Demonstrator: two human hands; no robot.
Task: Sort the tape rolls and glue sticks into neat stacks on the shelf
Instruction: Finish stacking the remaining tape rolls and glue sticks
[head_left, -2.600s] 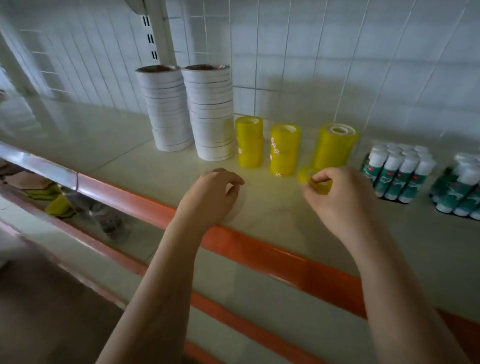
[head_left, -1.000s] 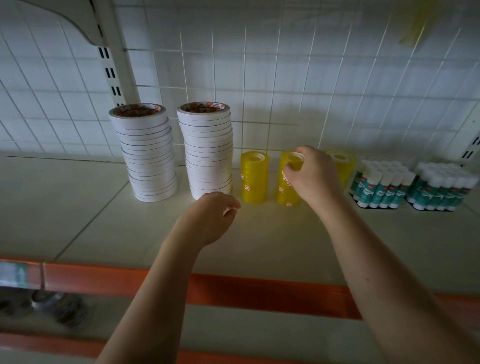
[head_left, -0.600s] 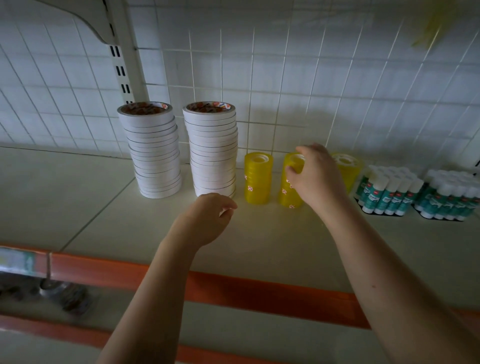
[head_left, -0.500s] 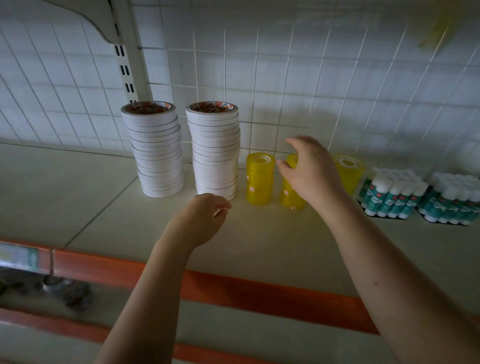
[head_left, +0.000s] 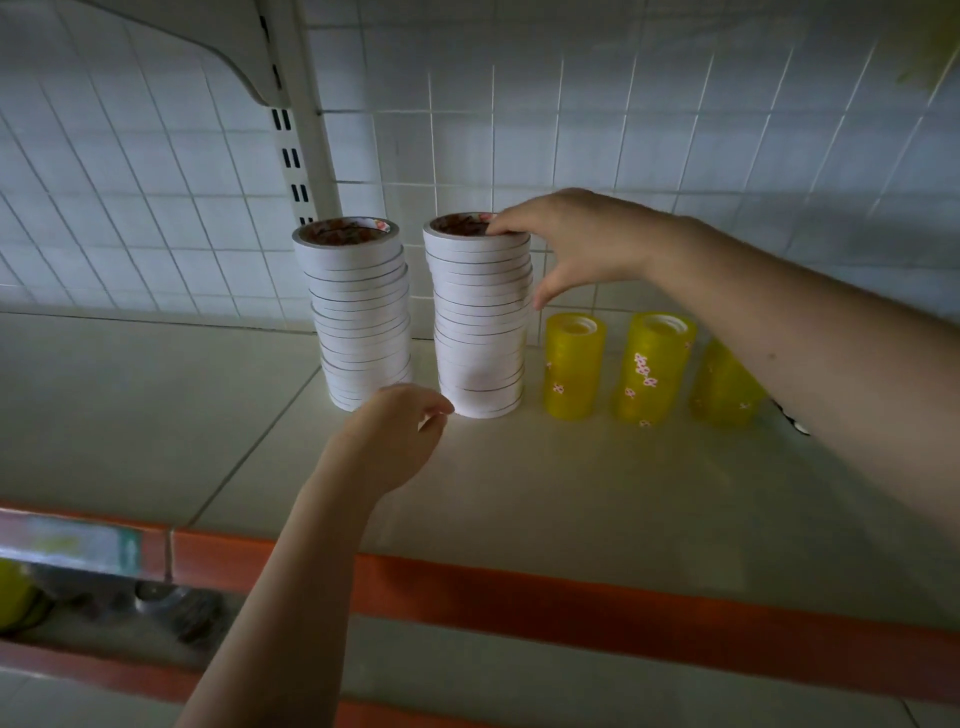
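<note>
Up near the middle of the frame, right hand (head_left: 576, 244) draped over the top of the right white stack (head_left: 480, 322), fingertips (head_left: 501, 228) curled onto the rim of the topmost roll, thumb hanging down beside the stack's right edge, not clearly touching. Looks like a loose grip on that top roll rather than a firm clamp, can't swear how tight. Just left of it, second white stack (head_left: 361, 317), about the same height, both a bit wobbly with rolls slightly offset, both standing on the shelf (head_left: 571, 493) close to the tiled back wall (head_left: 675, 156). Lower centre, left hand (head_left: 395, 436) hovering over the shelf in front of the two stacks, fingers loosely curled with fingertips close together, holding nothing visible, right next to the base of the right stack; can't tell if touching it. Right of the white stacks, three short yellow tape stacks in a row: left yellow stack (head_left: 574, 366), middle yellow stack (head_left: 654, 366) with little pink flower marks, right yellow stack (head_left: 724, 387) partly hidden behind the right forearm. Glue sticks pretty much blocked by that arm, only a tiny dark-and-white sliver peeking out at its lower edge, too small to call. Along the bottom, orange shelf edge (head_left: 571, 597) running across the frame, slotted upright (head_left: 296, 130) and bracket in the upper left.
</note>
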